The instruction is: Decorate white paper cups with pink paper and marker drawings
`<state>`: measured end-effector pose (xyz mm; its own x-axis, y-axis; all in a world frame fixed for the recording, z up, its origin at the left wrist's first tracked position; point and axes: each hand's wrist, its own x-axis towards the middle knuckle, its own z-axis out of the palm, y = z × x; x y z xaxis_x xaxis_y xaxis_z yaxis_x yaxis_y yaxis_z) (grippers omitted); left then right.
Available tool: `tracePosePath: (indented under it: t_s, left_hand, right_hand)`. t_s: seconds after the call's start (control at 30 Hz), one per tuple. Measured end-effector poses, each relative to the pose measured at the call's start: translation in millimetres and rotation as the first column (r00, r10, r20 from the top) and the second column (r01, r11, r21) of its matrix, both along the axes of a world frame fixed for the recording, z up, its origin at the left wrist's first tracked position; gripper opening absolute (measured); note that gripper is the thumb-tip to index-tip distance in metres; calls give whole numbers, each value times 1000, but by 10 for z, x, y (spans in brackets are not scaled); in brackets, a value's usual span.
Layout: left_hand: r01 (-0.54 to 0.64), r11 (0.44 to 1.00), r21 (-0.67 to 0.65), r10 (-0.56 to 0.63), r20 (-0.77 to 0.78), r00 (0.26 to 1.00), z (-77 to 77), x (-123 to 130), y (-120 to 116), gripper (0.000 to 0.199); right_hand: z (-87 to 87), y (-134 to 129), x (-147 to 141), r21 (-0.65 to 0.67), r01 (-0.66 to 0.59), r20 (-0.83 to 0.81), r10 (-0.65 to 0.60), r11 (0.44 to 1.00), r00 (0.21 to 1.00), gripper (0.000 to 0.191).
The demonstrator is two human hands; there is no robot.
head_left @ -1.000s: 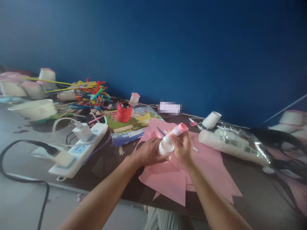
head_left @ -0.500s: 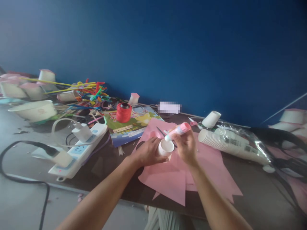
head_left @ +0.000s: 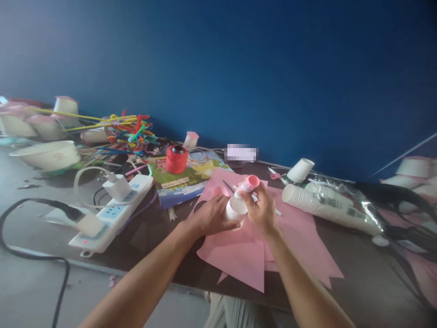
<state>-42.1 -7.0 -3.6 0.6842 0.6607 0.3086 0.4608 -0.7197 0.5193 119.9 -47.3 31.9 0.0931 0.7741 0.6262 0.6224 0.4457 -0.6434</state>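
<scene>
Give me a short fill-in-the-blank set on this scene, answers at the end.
1. The left hand grips a white ____.
2. The right hand holds a tube whose raised end is ____.
3. The spool on the booklet is ____ in colour.
4. The wall behind the table is ____.

Missing words: cup; pink; red; blue.

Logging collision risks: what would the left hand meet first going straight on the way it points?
Likely the pink-ended tube in the right hand, by the rim of the paper cup the left hand holds; depth between them is unclear.
</scene>
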Motion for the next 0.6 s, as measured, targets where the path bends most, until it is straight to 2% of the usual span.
tracePosePath:
  t_s: [0.2, 0.27, 0.33, 0.4, 0.47, 0.53, 0.6]
  left_hand:
    - [-2, 1000, 28, 2, 5, 1000, -15, -12, -15, 52]
    - [6, 999, 47, -6, 2, 1000, -31, -17, -20, 54]
    - [-2, 999, 49, 2, 2, 1000, -39, -18, -24, 55]
    - [-6, 999, 37, 6, 7, 1000, -35, -16, -28, 55]
    - [5, 1000, 27, -5, 12, 1000, -27, -13, -29, 55]
    - [9, 1000, 25, -9, 11, 1000, -26, -11, -25, 54]
    - [6, 1000, 29, -6, 1, 1000, -35, -10, -17, 52]
  right_hand:
    - [8, 39, 68, 115, 148, 46, -154, 982, 987, 12]
    - [-4, 80, 159, 132, 223, -17, -223, 966, 975, 14]
    - [-13, 111, 238, 120, 284, -165, -263, 951, 951, 18]
    - [-10, 115, 258, 101, 253, -318, -210, 962, 925, 21]
    - [2, 86, 203, 85, 131, -385, -88, 988, 919, 22]
    - [12, 38, 101, 49, 25, -353, -6, 998, 936, 22]
    - [16, -9, 4, -7, 26, -266, -27, 1000, 964, 24]
